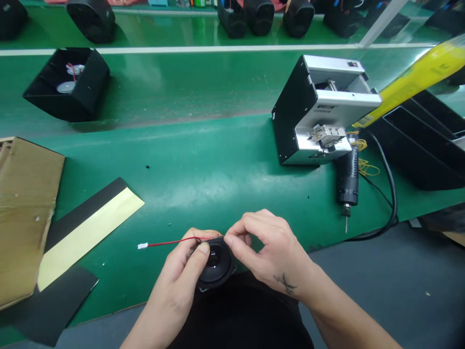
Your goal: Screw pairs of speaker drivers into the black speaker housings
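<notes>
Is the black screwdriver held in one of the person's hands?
No, the screwdriver is beside the silver machine, while the left hand and the right hand are both at the round black speaker.

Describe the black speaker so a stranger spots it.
Find the green bench. At its near edge the left hand holds the speaker beside the right hand, a red wire leading to a white plug. Unlike the black cases beyond, it is round and hand-held.

The left hand [181, 271] holds a round black speaker [219, 270]; the right hand [271, 245] has fingertips at its upper edge. From the speaker, a red wire [169, 242] with a white plug [143, 246] runs left. On the green desk [218, 179], a machine [307, 133] and screwdriver [348, 177] sit right of the speaker, a cardboard box [25, 213] left.
</notes>
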Demonstrator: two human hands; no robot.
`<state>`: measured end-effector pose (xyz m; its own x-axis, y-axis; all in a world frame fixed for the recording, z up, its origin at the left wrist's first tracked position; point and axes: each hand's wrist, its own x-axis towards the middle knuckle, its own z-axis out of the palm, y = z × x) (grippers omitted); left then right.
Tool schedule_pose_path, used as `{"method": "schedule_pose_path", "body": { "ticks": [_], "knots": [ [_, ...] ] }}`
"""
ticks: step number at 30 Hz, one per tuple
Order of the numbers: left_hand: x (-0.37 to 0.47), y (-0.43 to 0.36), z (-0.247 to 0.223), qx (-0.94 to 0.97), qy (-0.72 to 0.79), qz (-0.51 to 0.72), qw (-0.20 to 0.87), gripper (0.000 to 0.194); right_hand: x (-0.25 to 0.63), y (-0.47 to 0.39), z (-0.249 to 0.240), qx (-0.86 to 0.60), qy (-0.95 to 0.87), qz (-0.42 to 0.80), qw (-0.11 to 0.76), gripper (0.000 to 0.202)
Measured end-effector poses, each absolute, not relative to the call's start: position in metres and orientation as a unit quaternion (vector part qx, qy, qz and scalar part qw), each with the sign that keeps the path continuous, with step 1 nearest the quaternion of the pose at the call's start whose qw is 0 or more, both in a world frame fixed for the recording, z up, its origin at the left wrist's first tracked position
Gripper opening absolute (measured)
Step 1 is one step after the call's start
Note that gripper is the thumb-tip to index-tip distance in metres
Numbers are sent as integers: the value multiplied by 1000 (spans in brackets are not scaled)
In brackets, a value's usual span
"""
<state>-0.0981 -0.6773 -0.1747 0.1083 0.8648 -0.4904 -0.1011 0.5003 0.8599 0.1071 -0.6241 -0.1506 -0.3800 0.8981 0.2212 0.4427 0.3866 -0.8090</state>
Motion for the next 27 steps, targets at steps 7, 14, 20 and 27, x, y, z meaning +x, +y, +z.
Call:
{"method": "schedule_pose_path", "body": {
  "ticks": [7, 14, 20, 27],
  "knots": [
    [-96, -677, -178, 363, 553, 386, 643, 33, 106, -625, -151, -442, -757, 339, 342, 19],
    [-92, -675, -179, 376, 563, 398, 619, 32, 105, -627, -152, -451, -751, 349, 333, 19],
    [-87, -673, -178, 392, 575, 397, 598, 35, 104, -629, -153, -459, -750, 340, 334, 21],
    [-84, -669, -177, 415, 596, 396, 562, 34, 103, -629, -153, -465, -741, 350, 336, 21]
  ]
}}
